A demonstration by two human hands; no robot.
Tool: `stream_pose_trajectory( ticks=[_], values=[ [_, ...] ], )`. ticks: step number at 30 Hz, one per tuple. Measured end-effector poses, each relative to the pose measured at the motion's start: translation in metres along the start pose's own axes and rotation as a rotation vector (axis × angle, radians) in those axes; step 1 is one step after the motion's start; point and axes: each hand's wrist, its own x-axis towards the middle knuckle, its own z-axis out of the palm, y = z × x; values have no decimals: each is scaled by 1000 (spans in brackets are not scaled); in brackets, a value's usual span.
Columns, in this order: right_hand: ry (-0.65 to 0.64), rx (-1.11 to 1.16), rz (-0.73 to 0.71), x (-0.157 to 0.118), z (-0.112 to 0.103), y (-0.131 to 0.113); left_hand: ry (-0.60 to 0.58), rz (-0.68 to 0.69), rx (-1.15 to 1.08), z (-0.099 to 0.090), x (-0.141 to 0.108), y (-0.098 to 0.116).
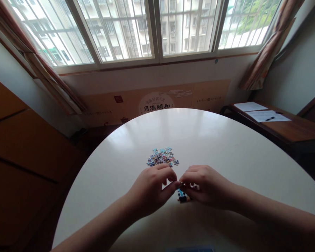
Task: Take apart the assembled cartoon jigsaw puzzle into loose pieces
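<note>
Above the white round table (pixel 115 154), my left hand (pixel 154 185) and my right hand (pixel 206 183) meet at their fingertips. Pinched between them is a small jigsaw puzzle piece (pixel 181 184), mostly hidden by the fingers. Both hands have thumb and fingers closed. Just below them on the table lie a few puzzle pieces (pixel 182 197) in light blue, black and tan, partly covered by my right hand; whether they are joined I cannot tell. Beyond my left hand sits a loose heap of puzzle pieces (pixel 161 156) in mixed colours.
A bluish flat object (pixel 191 249) just shows at the bottom edge. To the right, a brown wooden desk (pixel 301 127) holds papers (pixel 269 116) and a dark pen (pixel 270 119). Orange-brown cabinets (pixel 28 150) stand left, and a barred window (pixel 157 31) spans the back.
</note>
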Motion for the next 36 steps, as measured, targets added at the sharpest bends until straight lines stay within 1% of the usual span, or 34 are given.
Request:
stream_pose_trajectory(
  ticks=[13, 22, 29, 33, 36],
  values=[
    [-12, -17, 8, 0, -2, -1, -3, 1, 14, -1, 0, 2],
    [26, -14, -3, 1, -1, -1, -18, -5, 48, 2, 0, -2],
    [83, -15, 47, 2, -1, -2, 7, -87, 34, 5, 1, -1],
    [117, -13, 59, 3, -1, -2, 71, -113, 9, 7, 2, -5],
    [129, -10, 81, 3, -2, -2, 116, -136, -11, 4, 4, -9]
  ],
)
